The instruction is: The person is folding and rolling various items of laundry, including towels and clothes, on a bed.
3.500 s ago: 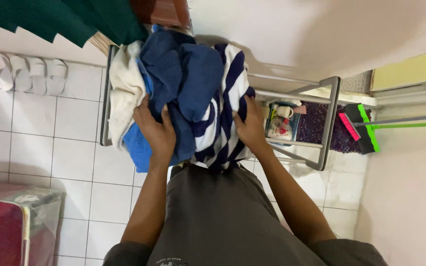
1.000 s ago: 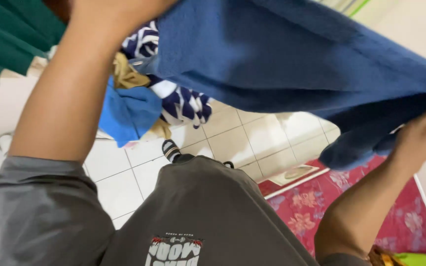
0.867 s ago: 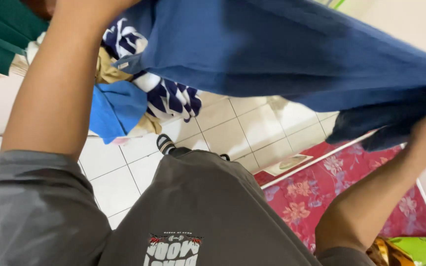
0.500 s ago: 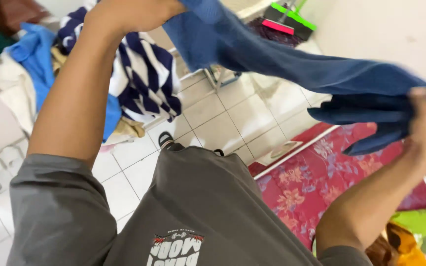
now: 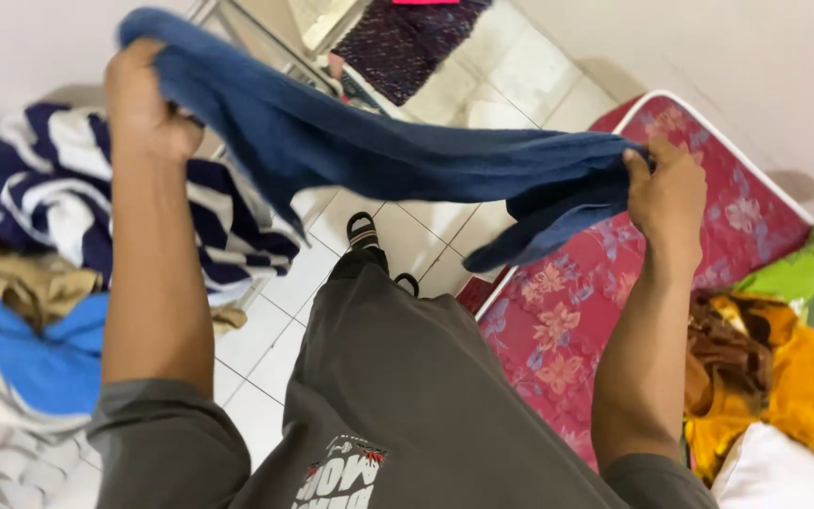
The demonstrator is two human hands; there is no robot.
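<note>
Left hand [image 5: 148, 99]: fist closed on one end of the blue towel [image 5: 398, 160], raised high.
Right hand [image 5: 666, 188]: pinching the other end, bunched, so I can't tell which corner.
Towel: stretched between both grips, sagging mid-span, above the floor tiles [image 5: 426, 236].
Nearby: striped cloth [image 5: 77, 198] heaped left, red mattress [image 5: 577, 311] right.
</note>
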